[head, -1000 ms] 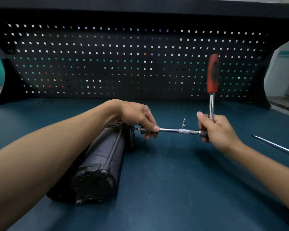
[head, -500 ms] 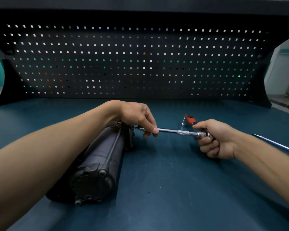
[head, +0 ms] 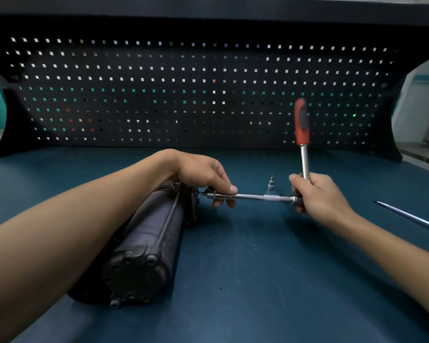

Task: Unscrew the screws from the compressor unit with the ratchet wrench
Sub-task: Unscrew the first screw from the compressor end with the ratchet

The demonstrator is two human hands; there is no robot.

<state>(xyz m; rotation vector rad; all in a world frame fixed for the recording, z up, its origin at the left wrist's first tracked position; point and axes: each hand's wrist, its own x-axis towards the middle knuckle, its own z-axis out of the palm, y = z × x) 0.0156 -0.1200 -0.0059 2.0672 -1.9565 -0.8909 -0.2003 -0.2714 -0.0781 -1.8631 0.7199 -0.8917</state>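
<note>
Head view, bench entry.

A: Where did the compressor unit (head: 144, 243) lie?

B: On the blue bench (head: 258, 280), under the left forearm. Its long axis ran from the near left away toward the middle, with the far end facing the tools.

A: And the ratchet wrench (head: 305, 159)?

B: Handle upright, red grip on top. A steel extension bar (head: 258, 197) ran level from the wrench head leftward to the unit's far end, roughly square to the handle.

A: Hands?

B: The left hand (head: 203, 174) pinched the bar close by the unit. The right hand (head: 317, 194) was clamped on the wrench shaft just above the head. They were well apart, the bar between them, the left nearer the screw.

A: Screw visible?

B: Too small to tell.

A: Judgement?

B: Loosening was in progress. The next swing should turn the handle about the bar's axis while the left hand holds the tip seated, or it may slip.

A: Else?

B: A small bit (head: 271, 184) stood behind the bar, and a thin rod (head: 411, 216) lay at the right.
</note>
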